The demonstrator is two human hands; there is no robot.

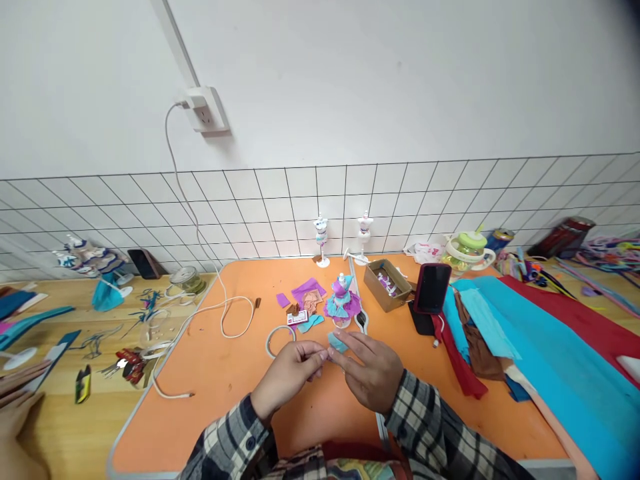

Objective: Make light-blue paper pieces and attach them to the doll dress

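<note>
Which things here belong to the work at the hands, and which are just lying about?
Likely part of the work:
small blue cloth by the right hand
dressed miniature mannequin
larger purple cloth scrap

Probably just lying about:
standing phone
white cable
green-lidded jug
drink can

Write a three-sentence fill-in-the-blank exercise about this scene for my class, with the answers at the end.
The table under the left hand and right hand is coloured ____.
The phone beside the cardboard box stands to its ____.
The handled jug's lid is coloured ____.
Missing words: orange; right; green.
</note>
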